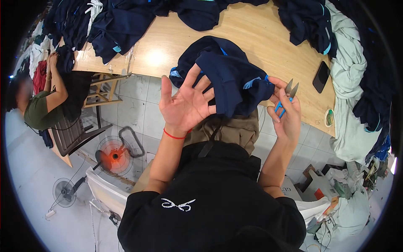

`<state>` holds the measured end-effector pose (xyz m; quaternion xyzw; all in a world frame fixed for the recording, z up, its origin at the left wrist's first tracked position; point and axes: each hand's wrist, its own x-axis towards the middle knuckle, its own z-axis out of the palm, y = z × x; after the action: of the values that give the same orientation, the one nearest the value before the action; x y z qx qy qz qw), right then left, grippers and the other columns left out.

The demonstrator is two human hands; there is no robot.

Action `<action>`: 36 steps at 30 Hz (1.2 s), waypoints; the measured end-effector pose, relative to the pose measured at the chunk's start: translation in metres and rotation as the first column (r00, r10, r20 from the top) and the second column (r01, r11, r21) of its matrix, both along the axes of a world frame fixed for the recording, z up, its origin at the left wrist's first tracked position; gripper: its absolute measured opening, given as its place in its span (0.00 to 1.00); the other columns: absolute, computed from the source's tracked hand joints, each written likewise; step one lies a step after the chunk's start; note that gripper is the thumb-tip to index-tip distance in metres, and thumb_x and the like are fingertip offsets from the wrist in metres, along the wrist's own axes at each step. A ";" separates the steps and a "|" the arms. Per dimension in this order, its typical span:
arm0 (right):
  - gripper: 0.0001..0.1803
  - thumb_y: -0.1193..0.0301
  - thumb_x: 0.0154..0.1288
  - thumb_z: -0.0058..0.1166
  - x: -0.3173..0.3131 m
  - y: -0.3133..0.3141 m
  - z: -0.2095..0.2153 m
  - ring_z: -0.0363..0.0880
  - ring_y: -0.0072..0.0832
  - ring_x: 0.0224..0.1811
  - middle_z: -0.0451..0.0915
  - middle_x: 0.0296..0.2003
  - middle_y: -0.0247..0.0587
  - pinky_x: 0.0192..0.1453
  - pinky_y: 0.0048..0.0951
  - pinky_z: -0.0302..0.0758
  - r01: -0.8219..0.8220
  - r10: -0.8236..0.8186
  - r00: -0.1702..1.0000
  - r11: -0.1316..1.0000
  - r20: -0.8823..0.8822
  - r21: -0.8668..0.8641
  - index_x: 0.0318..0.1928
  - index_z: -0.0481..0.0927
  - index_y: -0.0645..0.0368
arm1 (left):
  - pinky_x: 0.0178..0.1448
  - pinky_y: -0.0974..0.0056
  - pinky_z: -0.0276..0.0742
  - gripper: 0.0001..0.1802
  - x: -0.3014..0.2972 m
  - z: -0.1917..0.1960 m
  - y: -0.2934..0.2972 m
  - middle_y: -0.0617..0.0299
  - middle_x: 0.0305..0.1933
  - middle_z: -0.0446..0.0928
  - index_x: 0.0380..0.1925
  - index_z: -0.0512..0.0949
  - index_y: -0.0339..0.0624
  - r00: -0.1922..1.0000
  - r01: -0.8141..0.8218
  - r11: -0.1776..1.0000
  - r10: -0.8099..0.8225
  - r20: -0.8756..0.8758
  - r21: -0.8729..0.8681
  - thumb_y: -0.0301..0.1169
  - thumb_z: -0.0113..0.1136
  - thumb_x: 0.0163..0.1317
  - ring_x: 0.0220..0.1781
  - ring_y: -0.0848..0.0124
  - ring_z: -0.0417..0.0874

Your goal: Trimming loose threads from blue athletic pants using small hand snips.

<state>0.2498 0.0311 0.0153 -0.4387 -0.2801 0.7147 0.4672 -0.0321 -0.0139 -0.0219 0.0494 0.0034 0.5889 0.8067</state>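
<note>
A navy garment with light-blue trim (228, 80) is held up over the near edge of the table. My left hand (184, 105) is palm up with thumb and fingers spread; the garment's edge lies across some of its fingers, and part of the fingers is hidden by the cloth. In my right hand (289, 111) is a small pair of scissors with blue handles (282, 110), its blades pointing up and apart. The index fingertip of that hand touches the garment's right end, beside a bright blue piece of trim.
Navy garments (121, 31) lie along the far side of the wooden table (163, 46). At right are a black phone (321, 77), a small round container (329, 118) and pale green cloth (348, 59). Another person (46, 96) sits at far left, near fans (114, 156) on the floor.
</note>
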 end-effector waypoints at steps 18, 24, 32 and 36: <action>0.15 0.85 0.67 0.63 0.051 0.015 0.006 0.83 0.17 0.44 0.89 0.49 0.40 0.47 0.20 0.78 0.242 -0.483 0.483 0.875 0.731 0.419 0.54 0.88 0.69 | 0.61 0.58 0.84 0.07 -0.058 0.011 -0.028 0.52 0.51 0.82 0.33 0.90 0.35 0.134 -0.179 0.937 0.325 -0.936 0.300 0.14 0.72 0.56 0.53 0.64 0.86; 0.18 0.84 0.74 0.60 0.100 0.047 -0.029 0.87 0.30 0.52 0.88 0.56 0.47 0.64 0.28 0.79 0.273 -0.692 0.421 0.713 0.587 0.646 0.62 0.83 0.70 | 0.67 0.57 0.80 0.26 -0.041 0.000 -0.010 0.43 0.71 0.74 0.59 0.85 0.43 -0.543 0.082 0.909 0.384 -0.747 0.408 0.23 0.76 0.59 0.68 0.52 0.81; 0.21 0.79 0.63 0.74 0.006 -0.009 -0.062 0.86 0.25 0.38 0.89 0.43 0.43 0.41 0.29 0.81 -0.234 -0.105 0.512 0.938 0.852 0.256 0.57 0.87 0.65 | 0.51 0.56 0.83 0.30 -0.017 -0.066 0.006 0.47 0.59 0.79 0.66 0.80 0.42 -0.548 -0.076 0.938 0.245 -0.800 0.339 0.25 0.75 0.63 0.52 0.54 0.86; 0.15 0.81 0.59 0.74 0.012 -0.009 -0.081 0.84 0.30 0.34 0.87 0.39 0.46 0.43 0.31 0.80 -0.283 -0.186 0.404 0.906 0.896 0.316 0.47 0.88 0.66 | 0.38 0.61 0.82 0.04 -0.013 -0.027 0.017 0.54 0.33 0.84 0.41 0.87 0.32 -0.330 -0.323 0.849 0.313 -0.891 0.418 0.21 0.68 0.68 0.34 0.61 0.88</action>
<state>0.2614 0.0217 -0.0652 -0.6359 -0.6485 0.2932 0.2985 -0.0452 0.0035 -0.0493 0.4770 0.6369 0.5245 0.3028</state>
